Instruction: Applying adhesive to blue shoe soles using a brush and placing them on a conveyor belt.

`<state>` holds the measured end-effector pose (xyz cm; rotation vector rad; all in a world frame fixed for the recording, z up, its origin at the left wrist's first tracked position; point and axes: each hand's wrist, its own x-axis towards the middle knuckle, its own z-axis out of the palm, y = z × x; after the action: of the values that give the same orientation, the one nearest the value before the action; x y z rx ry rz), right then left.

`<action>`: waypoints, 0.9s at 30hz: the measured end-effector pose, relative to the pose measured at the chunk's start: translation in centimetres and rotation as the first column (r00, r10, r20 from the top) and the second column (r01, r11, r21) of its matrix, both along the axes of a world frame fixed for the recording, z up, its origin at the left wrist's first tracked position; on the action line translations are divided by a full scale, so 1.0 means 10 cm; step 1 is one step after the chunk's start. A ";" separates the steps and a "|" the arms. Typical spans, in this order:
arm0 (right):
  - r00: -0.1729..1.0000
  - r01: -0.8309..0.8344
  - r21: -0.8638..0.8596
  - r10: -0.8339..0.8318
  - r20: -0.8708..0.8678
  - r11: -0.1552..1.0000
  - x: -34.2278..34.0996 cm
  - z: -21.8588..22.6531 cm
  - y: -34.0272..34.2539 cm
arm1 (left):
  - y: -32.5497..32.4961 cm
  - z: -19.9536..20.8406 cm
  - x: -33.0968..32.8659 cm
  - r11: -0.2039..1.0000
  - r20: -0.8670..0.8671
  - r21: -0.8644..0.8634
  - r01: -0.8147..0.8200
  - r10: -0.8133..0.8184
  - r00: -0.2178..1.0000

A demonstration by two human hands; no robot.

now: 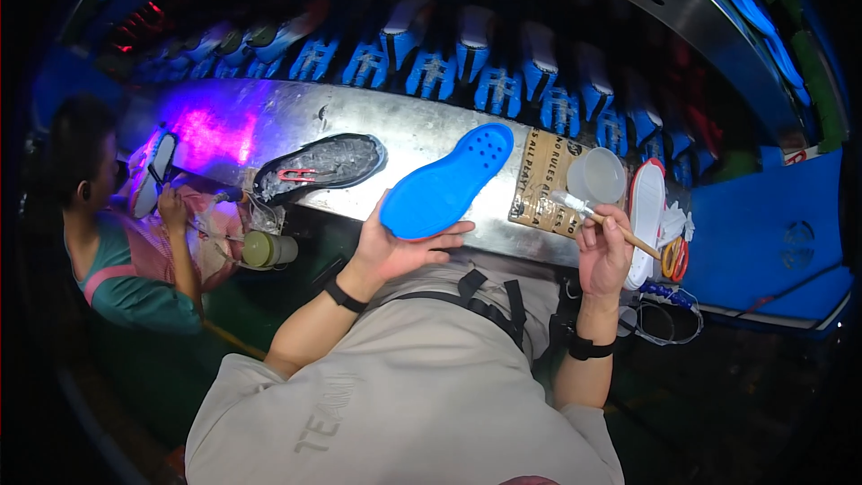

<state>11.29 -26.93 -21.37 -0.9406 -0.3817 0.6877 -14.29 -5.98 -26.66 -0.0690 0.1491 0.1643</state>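
Observation:
A blue shoe sole point(444, 184), with several small holes near its far end, rests in my left hand point(400, 247). The palm and fingers support its near end above the metal bench. Between the thumb and fingers of my right hand point(603, 256) is a brush point(636, 241) with a wooden handle. Its pale bristle end points left, in front of a translucent white cup point(594, 178). That cup stands on a piece of brown cardboard point(543, 162). Just right of my right hand lies a white sole point(645, 216) with a red edge.
A black tray-like sole piece point(323, 166) with a red part inside lies on the metal bench point(359, 108). Behind run several blue shoe holders point(431, 76). At left, a co-worker point(126, 224) handles a shoe point(154, 175) under purple light. Tape rolls point(675, 259) sit at right.

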 end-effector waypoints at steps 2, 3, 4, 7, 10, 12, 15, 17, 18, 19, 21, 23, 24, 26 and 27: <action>1.000 0.002 -0.027 -0.002 0.012 1.000 -0.05 0.00 0.03 | 0.08 -0.03 0.04 0.983 -0.006 0.176 0.044 -0.044 0.999; 0.999 0.018 -0.067 -0.016 0.028 0.998 -0.08 -0.01 0.05 | 0.12 -0.05 0.06 0.977 0.070 0.205 0.065 -0.081 0.994; 1.000 0.011 -0.061 -0.009 0.021 0.998 -0.11 -0.02 0.08 | 0.14 -0.07 0.08 0.979 0.053 0.194 0.060 -0.072 0.996; 0.989 0.050 -0.124 -0.032 0.145 0.991 -0.17 -0.05 0.13 | 0.16 -0.14 0.18 0.969 0.160 0.178 0.174 -0.203 0.966; 0.971 0.075 -0.211 -0.024 0.238 0.975 -0.21 -0.08 0.14 | 0.06 -0.16 0.28 0.970 0.017 0.202 0.132 -0.139 0.990; 0.961 0.078 -0.215 -0.016 0.277 0.974 -0.23 -0.09 0.15 | -0.01 -0.13 0.33 0.934 -0.022 0.341 0.105 -0.104 0.994; 0.939 0.102 -0.239 -0.014 0.343 0.966 -0.24 -0.07 0.18 | -0.08 0.01 0.33 0.828 -0.062 0.556 0.079 -0.053 0.997; 0.926 0.119 -0.258 -0.013 0.378 0.959 -0.24 -0.03 0.22 | -0.09 0.14 0.30 0.770 -0.070 0.633 0.080 -0.046 0.996; 0.918 0.117 -0.258 -0.005 0.398 0.959 -0.24 0.00 0.26 | -0.10 0.21 0.28 0.725 -0.102 0.681 0.107 -0.050 0.993; 0.914 0.121 -0.261 -0.005 0.405 0.958 -0.25 0.02 0.29 | -0.10 0.28 0.27 0.676 -0.135 0.725 0.134 -0.051 0.990; 0.889 0.125 -0.257 0.006 0.457 0.958 -0.27 0.07 0.37 | -0.12 0.41 0.25 0.633 -0.182 0.760 0.149 -0.012 0.983; 0.869 0.137 -0.255 0.008 0.495 0.957 -0.28 0.13 0.44 | -0.14 0.51 0.24 0.589 -0.227 0.791 0.167 0.029 0.973; 0.855 0.141 -0.263 0.016 0.518 0.954 -0.29 0.16 0.48 | -0.14 0.55 0.24 0.578 -0.243 0.796 0.181 0.032 0.970; 0.841 0.147 -0.271 0.024 0.541 0.951 -0.29 0.22 0.54 | -0.15 0.62 0.24 0.567 -0.259 0.800 0.195 0.034 0.965; 0.797 0.173 -0.263 0.022 0.603 0.949 -0.29 0.24 0.58 | -0.15 0.64 0.23 0.568 -0.263 0.799 0.198 0.033 0.964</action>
<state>8.39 -21.17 -18.98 -1.4707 -0.8126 0.3568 -11.94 -7.47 -20.28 0.9220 0.3190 0.1331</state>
